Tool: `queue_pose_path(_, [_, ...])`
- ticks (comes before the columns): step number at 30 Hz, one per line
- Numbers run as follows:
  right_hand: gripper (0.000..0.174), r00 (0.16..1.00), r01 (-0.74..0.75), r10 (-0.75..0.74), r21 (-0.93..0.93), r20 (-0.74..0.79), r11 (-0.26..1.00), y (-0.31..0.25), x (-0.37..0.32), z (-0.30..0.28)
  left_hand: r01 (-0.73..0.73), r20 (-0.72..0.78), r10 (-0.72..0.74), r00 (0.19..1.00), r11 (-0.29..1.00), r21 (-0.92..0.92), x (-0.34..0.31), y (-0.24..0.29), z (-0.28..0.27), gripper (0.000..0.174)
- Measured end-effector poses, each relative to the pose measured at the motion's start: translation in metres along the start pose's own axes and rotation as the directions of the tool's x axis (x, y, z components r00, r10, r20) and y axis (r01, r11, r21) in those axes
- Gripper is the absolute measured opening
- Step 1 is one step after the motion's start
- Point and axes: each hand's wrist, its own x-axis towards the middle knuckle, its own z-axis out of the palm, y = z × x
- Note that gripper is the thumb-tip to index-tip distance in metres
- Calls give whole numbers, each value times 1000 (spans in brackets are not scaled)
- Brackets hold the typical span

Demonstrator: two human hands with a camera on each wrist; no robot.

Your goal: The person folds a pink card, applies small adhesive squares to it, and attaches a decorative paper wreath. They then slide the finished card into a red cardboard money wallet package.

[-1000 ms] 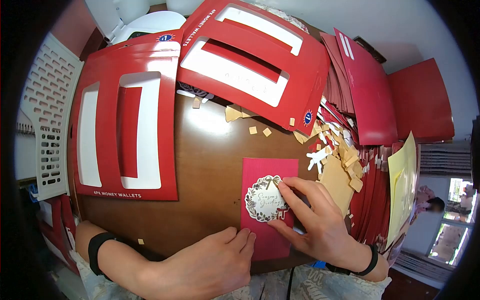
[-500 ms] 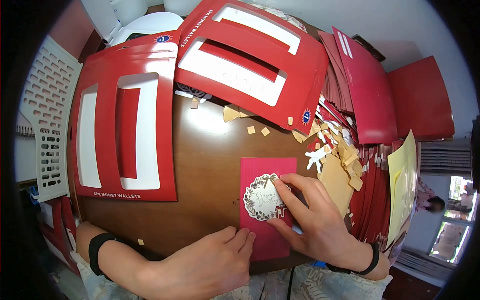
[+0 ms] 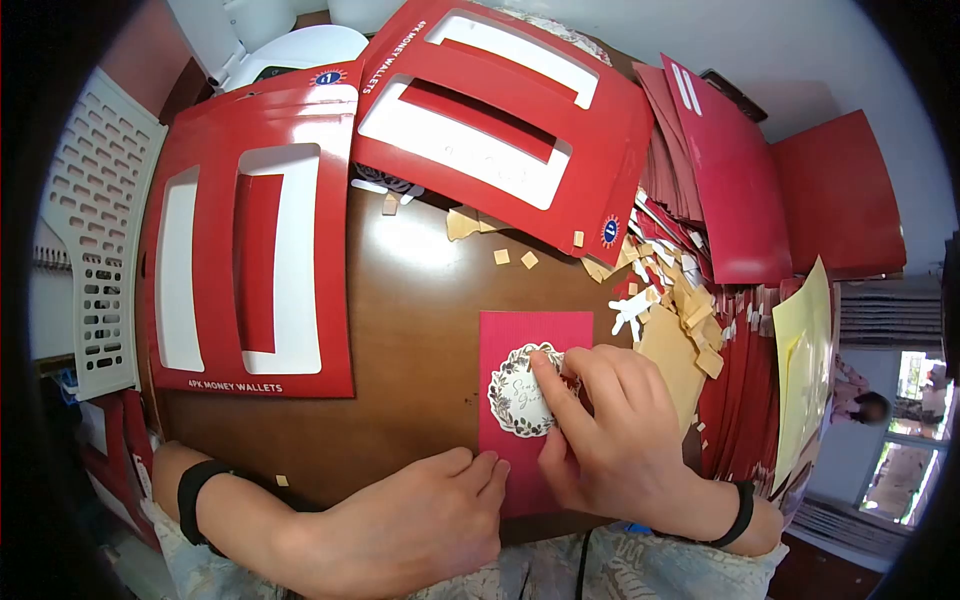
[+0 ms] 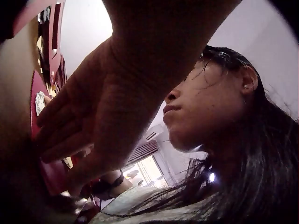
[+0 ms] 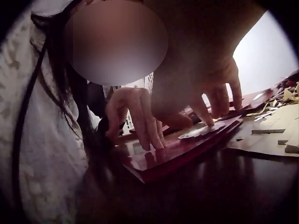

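A dark pink card [image 3: 535, 328] lies flat on the brown table near its front edge. On its middle sits a round white paper cutout [image 3: 515, 412] with a wreath print and lettering, part of it hidden under fingers. My right hand [image 3: 625, 440] presses on the cutout with an extended index finger, its other fingers spread over the card's right side. The fingertips of my left hand [image 3: 420, 505] rest on the card's lower left edge. In the right wrist view, fingers of both hands touch down on the card [image 5: 163, 163].
Two red money-wallet packs [image 3: 335, 340] lie at the left and back. Scraps and small tan squares [image 3: 695, 300] litter the right, beside stacked red wallets [image 3: 745, 400] and a yellow sheet [image 3: 803, 350]. A white perforated basket [image 3: 100, 200] stands far left.
My right hand has shifted from holding the cutout by its right edge to pressing on its face, fingers now further over it. The left hand stays in place.
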Motion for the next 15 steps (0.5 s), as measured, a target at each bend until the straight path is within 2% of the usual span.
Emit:
queue_pose_path(1, [59, 999, 32, -33, -73, -6, 997, 1, 1, 1, 4, 12, -4, 1000, 1000, -8, 0, 0, 0, 40])
queue_pose_path(2, [59, 999, 33, -33, -70, -5, 997, 0, 1, 2, 5, 13, -5, 1000, 1000, -11, 1, 0, 0, 40])
queue_pose_path(7, [55, 989, 113, -84, -254, 121, 961, 1, 1, 4, -4, 0, 4, 1000, 1000, 0, 2, -1, 0, 40])
queue_pose_path(10, [50, 985, 169, -153, -299, 77, 939, 2, 7, 7, 5, 19, -5, 1000, 1000, -2, 2, -1, -2, 39])
queue_pose_path(11, [50, 986, 167, -152, -299, 76, 940, 4, 11, 4, 4, 21, -4, 1000, 1000, -1, 3, -1, -2, 39])
queue_pose_path(13, [43, 987, 152, -138, -185, 85, 971, 4, 19, -4, 3, -5, -2, 1000, 1000, 11, 2, -1, -1, 38])
queue_pose_path(15, [41, 985, 163, -145, -218, 96, 962, 0, 18, 1, 1, -9, -1, 1000, 1000, 17, 1, -1, -1, 38])
